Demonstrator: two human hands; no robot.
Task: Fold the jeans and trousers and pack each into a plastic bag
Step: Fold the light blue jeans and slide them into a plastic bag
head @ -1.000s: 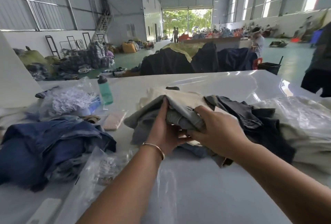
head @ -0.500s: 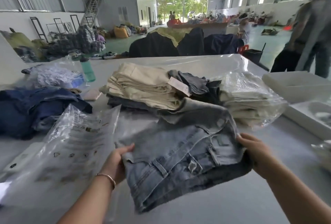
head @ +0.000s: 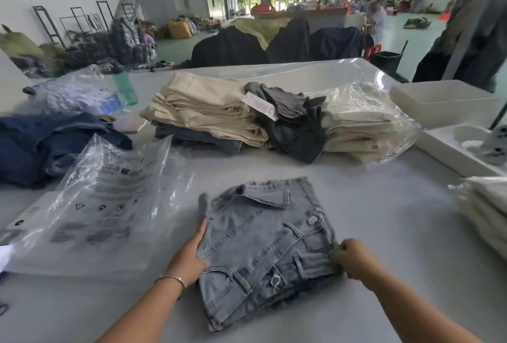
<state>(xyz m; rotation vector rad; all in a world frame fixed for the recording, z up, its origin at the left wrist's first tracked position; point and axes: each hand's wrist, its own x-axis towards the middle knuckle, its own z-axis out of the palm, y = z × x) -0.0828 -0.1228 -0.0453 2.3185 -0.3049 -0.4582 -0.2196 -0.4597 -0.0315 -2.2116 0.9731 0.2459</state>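
Observation:
Folded light blue jeans lie flat on the grey table right in front of me. My left hand grips their left edge, with fingers tucked under the cloth. My right hand pinches the right edge at the waistband. A clear plastic bag with printed warnings lies flat to the left of the jeans. Behind them is a pile of beige trousers and dark grey jeans.
Dark blue jeans are heaped at the left. Bagged beige trousers lie at the right of the pile, more bagged ones at the right edge. White trays stand at the far right. A person stands beyond them.
I pulled the light blue jeans out of the pile, brought them toward me and set them down flat on the table. Both hands still hold their edges.

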